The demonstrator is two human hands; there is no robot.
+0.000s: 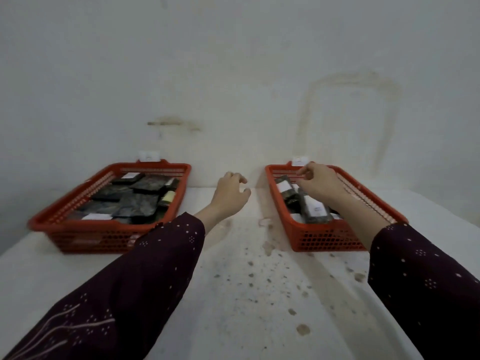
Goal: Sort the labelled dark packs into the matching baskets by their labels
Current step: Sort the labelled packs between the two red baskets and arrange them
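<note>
Two red plastic baskets stand on a white table against the wall. The left basket (41,222) holds several dark packs (137,203) with white labels. The right basket (330,237) also holds several dark packs (315,213). My left hand (230,194) hovers over the bare table between the baskets, fingers loosely curled, holding nothing. My right hand (320,183) hangs over the far end of the right basket, fingers loosely bent; I see nothing in it.
A small white label card (149,155) sits on the wall behind the left basket, another card (300,160) behind the right one. The table top (246,294) is stained with brown spots. The wall rises directly behind the baskets.
</note>
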